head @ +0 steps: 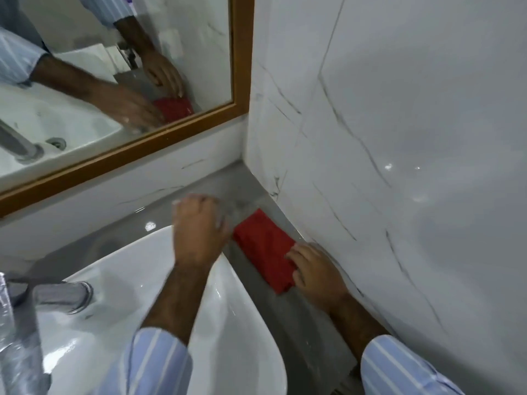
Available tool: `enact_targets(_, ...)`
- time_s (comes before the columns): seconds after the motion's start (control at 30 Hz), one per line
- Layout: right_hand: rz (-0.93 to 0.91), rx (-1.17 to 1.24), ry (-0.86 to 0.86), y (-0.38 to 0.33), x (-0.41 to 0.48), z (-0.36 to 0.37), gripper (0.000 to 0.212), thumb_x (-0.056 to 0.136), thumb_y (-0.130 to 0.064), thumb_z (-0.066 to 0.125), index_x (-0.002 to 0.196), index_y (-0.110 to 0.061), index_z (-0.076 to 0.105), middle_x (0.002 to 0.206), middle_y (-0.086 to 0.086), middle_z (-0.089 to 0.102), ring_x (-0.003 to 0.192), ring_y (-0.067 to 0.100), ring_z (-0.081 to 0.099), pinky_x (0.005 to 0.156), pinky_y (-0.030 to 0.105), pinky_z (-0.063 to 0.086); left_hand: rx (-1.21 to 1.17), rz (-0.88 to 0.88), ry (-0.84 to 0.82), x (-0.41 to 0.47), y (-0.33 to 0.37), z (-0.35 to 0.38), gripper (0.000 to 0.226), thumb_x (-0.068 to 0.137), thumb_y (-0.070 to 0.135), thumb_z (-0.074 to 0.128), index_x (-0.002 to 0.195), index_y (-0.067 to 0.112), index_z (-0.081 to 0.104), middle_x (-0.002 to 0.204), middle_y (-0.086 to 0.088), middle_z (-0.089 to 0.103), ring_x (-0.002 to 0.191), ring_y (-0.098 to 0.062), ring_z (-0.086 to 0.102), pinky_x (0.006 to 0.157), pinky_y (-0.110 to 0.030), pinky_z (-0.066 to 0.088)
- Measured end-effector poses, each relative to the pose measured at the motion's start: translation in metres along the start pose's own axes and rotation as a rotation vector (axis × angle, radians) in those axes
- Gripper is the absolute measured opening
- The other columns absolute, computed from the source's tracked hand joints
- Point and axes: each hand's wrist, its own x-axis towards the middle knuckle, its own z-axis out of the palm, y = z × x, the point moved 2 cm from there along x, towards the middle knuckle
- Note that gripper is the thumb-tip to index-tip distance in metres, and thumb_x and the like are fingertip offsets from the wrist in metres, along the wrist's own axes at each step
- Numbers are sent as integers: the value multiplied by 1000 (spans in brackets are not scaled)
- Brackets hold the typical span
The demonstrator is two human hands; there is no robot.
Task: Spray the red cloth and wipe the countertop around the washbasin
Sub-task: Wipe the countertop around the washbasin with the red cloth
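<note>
One head-worn view looks steeply down and forward from above the basin [176,323], close to it. It faces the corner where the mirror [114,67] wall meets the side wall [399,138], right of the basin. The frame is tilted. The mirror, behind the basin, reflects the same corner.

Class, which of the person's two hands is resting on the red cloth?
The right hand, beside the wall, presses the red cloth. The left hand is closed over the washbasin rim.
</note>
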Motion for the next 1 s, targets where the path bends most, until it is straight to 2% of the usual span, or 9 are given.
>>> enact_targets(0.07, -64, -8, 51, -3, 22, 2, 45, 86, 0, 69, 131, 0, 70, 139, 19, 68, 134, 38, 61, 115, 53, 48, 162, -222, 14, -25, -30, -6, 67, 98, 62, 45, 138, 9, 59, 146, -19, 58, 146, -39, 43, 126, -57, 20)
enact_targets(0.17, -123, -81, -6, -7, 54, 18, 55, 104, -23, 59, 154, -5, 48, 163, 15, 45, 154, 32, 39, 127, 49, 33, 189, -299, -20, -41, -45, -2, 93, 96, 76, 18, 156, 8, 41, 166, -17, 38, 159, -37, 24, 129, -58, 6)
enact_targets(0.27, -158, -217, -141, -12, 69, 51, 67, 111, -46, 36, 166, -10, 24, 175, 8, 20, 163, 25, 16, 132, 46, 19, 221, -286, -8, -40, -41, 4, 97, 96, 77, 13, 162, 9, 32, 170, -16, 30, 160, -37, 21, 129, -61, 5)
enact_targets(0.4, -135, -228, -128, -28, 67, 85, 68, 111, -49, 26, 167, -10, 20, 176, 10, 19, 163, 25, 12, 133, 47, 15, 243, -301, 14, -44, -36, 15, 93, 97, 75, 10, 165, 12, 23, 174, -15, 19, 162, -37, 14, 128, -63, 2)
enact_targets(0.53, -412, -202, -237, -50, 49, 103, 68, 111, -50, 27, 169, -20, 8, 178, 4, 9, 164, 21, -4, 132, 40, -5, 211, -331, 22, -44, -19, 18, 93, 96, 70, 3, 166, 11, 20, 175, -17, 14, 162, -39, 10, 128, -65, 4)
enact_targets(0.63, -628, -170, -295, -51, 73, 95, 66, 111, -48, 29, 169, -24, 7, 178, 2, 11, 164, 20, 2, 133, 43, 2, 194, -355, 55, -42, -14, 21, 91, 95, 65, 4, 166, 11, 20, 175, -17, 14, 162, -40, 9, 128, -65, 2)
enact_targets(0.7, -664, -184, -287, -53, 101, 90, 65, 111, -48, 27, 168, -22, 11, 178, 3, 11, 164, 20, 4, 133, 44, 8, 202, -347, 82, -41, -14, 22, 87, 97, 61, 6, 165, 9, 21, 174, -18, 17, 161, -41, 11, 128, -66, 2)
enact_targets(0.8, -546, -212, -212, -59, 144, 94, 66, 111, -49, 27, 168, -18, 15, 177, 6, 11, 164, 22, 6, 133, 44, 6, 211, -336, 103, -43, -17, 28, 85, 98, 59, 7, 165, 9, 23, 173, -19, 20, 161, -42, 14, 127, -67, 2)
enact_targets(1.0, -53, -167, -69, -41, 190, 84, 70, 110, -46, 33, 167, -9, 16, 176, 14, 12, 164, 27, 9, 133, 46, 7, 224, -331, 133, -42, -21, 32, 82, 98, 57, 14, 164, 9, 28, 173, -17, 22, 161, -40, 15, 127, -65, -1)
